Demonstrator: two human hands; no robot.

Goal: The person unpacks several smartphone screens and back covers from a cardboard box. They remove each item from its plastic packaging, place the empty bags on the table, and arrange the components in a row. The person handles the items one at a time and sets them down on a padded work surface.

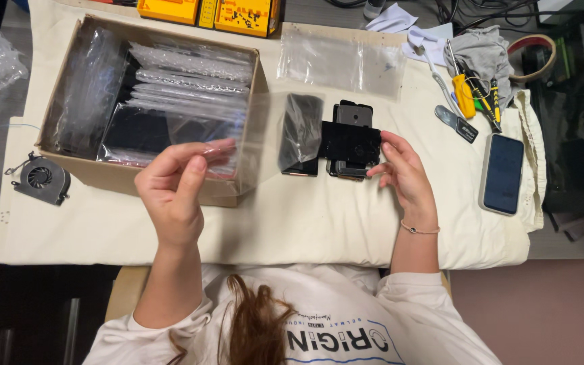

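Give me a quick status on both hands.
Left hand pinching clear plastic bag. Right hand holding black part over dark phones. Cardboard box alongside.

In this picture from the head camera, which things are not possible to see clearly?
- Head view: contents of the brown cardboard box, veiled by glossy plastic bags.
- Black flat device at the right hand: lower part hidden by the fingers.
- Clear plastic bag pinched by the left hand: edges hard to trace.
- Yellow cases: cut by top edge.
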